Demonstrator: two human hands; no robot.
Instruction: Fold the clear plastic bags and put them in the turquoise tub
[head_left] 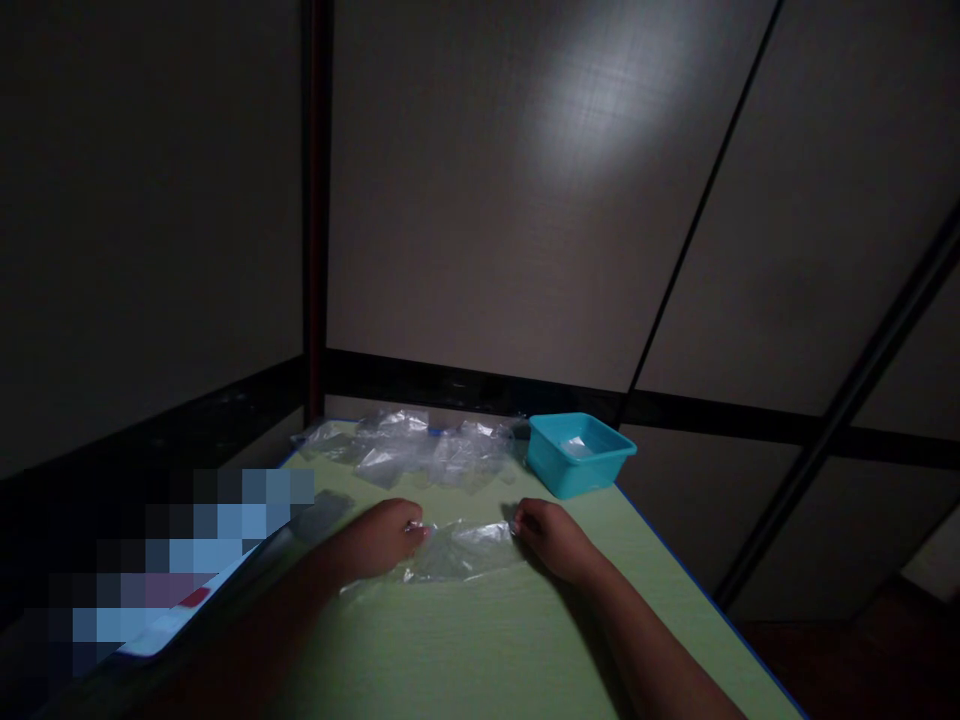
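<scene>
A clear plastic bag (469,553) stretches between my two hands, just above or on the light green table (480,640); the exact gap cannot be made out. My left hand (388,540) is closed, with thumb and fingers pinching the bag's left end. At the right end, my right hand (553,538) grips the bag with curled fingers. Beyond my hands, several more clear plastic bags (401,445) lie crumpled along the far part of the table.
A turquoise plastic basket (581,470) stands at the far right table edge, with something pale inside. On the left lies a bright, partly blurred-out flat object (161,632). Dark panelled wall or cabinet doors (480,220) rise behind the table.
</scene>
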